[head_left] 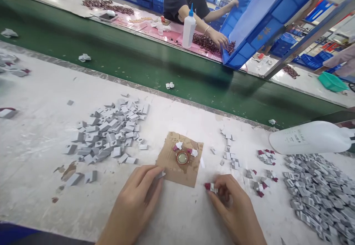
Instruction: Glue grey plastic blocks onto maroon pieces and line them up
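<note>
One grey block (160, 174) pinched in the left hand (135, 191), one red-and-white piece (213, 188) in the right hand's (233, 198) fingertips, either side of the cardboard (185, 177). Step, judged: readying both; next move likely calls for steady alignment. Farther: round dish (176, 158) on cardboard, green belt (124, 64).

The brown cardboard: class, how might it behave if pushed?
Lying flat, the brown cardboard probably won't roll. It looks thin, so likely light and somewhat bendy. The small round dish on it would probably ride along.
</note>
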Tool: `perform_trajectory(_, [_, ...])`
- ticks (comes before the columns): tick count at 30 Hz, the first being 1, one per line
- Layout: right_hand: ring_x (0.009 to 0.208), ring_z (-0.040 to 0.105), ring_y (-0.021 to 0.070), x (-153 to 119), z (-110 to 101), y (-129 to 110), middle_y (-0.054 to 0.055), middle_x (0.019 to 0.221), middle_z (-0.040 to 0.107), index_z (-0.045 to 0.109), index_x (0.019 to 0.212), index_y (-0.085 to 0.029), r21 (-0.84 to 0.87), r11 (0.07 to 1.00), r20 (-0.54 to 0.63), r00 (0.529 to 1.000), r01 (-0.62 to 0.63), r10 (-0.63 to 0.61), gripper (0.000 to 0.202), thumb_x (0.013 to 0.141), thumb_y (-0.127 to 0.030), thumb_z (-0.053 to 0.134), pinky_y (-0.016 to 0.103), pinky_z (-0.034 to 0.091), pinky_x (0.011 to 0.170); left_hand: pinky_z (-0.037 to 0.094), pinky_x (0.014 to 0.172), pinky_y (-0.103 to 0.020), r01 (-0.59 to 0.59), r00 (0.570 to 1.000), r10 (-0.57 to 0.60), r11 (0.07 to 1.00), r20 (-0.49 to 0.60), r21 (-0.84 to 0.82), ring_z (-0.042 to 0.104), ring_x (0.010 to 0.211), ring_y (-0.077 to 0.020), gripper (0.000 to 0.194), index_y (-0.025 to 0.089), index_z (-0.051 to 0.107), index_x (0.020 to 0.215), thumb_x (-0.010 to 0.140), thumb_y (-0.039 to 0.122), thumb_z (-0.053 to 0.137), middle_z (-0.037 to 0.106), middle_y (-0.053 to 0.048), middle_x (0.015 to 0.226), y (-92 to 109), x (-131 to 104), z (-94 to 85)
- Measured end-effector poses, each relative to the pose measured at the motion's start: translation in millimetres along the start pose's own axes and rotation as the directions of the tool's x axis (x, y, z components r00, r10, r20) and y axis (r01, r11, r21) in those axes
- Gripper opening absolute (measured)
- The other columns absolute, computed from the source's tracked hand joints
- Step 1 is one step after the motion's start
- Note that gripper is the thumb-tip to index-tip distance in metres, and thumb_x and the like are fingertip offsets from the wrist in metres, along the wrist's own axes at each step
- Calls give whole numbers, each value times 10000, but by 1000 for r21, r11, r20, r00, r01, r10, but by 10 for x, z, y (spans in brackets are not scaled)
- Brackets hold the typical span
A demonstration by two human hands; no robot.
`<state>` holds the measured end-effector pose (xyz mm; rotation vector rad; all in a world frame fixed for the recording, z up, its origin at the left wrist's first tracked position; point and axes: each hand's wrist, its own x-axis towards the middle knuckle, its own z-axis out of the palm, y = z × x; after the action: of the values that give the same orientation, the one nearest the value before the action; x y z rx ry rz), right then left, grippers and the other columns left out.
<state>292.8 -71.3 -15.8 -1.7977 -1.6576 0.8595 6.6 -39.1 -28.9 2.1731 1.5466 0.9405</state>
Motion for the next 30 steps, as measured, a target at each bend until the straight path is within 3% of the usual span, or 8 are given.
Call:
perform_trajectory(3, [739, 609, 181, -37, -22, 30, 41, 1033, 690, 593, 849, -267, 35, 998, 30, 998, 46, -47, 182, 1019, -215, 629, 275, 541, 668, 573, 969, -286, 4, 1000, -5, 1000, -10, -12, 715, 1092, -203, 247, 255, 632, 1292, 1074, 155, 577, 702, -50, 1175, -14, -23, 19])
perform_trajectory(8, [802, 659, 204, -55, -70, 12, 55, 1019, 722, 603, 845, -263, 46, 996, -18, 997, 75, -75, 214, 1055, -299, 617, 288, 570, 731, 596, 962, -291, 44, 999, -45, 997, -13, -68, 730, 1089, -203, 257, 281, 650, 1291, 1075, 164, 577, 709, -48, 1188, 6, -39, 11])
perform_trajectory(12, [760, 676, 216, -32, -49, -51, 30, 877, 721, 732, 992, -272, 55, 998, -45, 998, 42, -40, 173, 1080, -344, 602, 297, 578, 708, 625, 875, -282, 120, 993, -119, 981, 15, -155, 745, 997, -198, 236, 300, 669, 1271, 1066, 201, 605, 725, -41, 1163, 53, -4, -19])
perform_trajectory(14, [789, 686, 229, -34, -17, -63, 46, 927, 743, 766, 1046, -281, 58, 997, -25, 998, 58, -57, 167, 1070, -337, 611, 310, 584, 716, 625, 845, -282, 150, 989, -150, 969, 17, -198, 739, 932, -189, 231, 303, 676, 1262, 1056, 213, 627, 731, -27, 1112, 70, 20, -24])
perform_trajectory(16, [829, 695, 242, -48, 12, -64, 63, 995, 766, 774, 1022, -282, 52, 996, -24, 997, 75, -73, 143, 1046, -328, 641, 325, 596, 747, 623, 837, -285, 186, 982, -189, 950, 13, -252, 736, 900, -183, 216, 304, 686, 1244, 1048, 226, 642, 735, -14, 1080, 82, 41, -20])
perform_trajectory(19, [827, 701, 244, -51, 28, -99, 48, 924, 759, 775, 986, -280, 59, 996, -54, 996, 72, -69, 109, 1022, -311, 677, 326, 602, 755, 624, 840, -280, 265, 963, -267, 899, 42, -348, 745, 909, -173, 171, 310, 704, 1201, 1045, 256, 659, 742, -3, 1109, 100, 71, -7])
perform_trajectory(24, [839, 726, 240, 134, 23, -407, 47, 926, 768, 788, 1028, -278, 175, 979, -110, 990, 107, -89, 111, 1042, -264, 679, 340, 610, 779, 615, 886, -288, 349, 936, -334, 826, 113, -443, 736, 968, -174, 144, 326, 716, 1192, 1065, 319, 650, 741, 5, 1143, 136, 126, 20])
perform_trajectory(30, [911, 779, 237, 489, 154, -735, 60, 1013, 808, 793, 1106, -261, 174, 954, -85, 969, 245, -233, 179, 1059, -194, 634, 347, 644, 781, 622, 873, -304, 451, 890, -416, 733, 190, -508, 730, 922, -178, 151, 319, 728, 1176, 1056, 383, 662, 755, 7, 1087, 181, 248, 21])
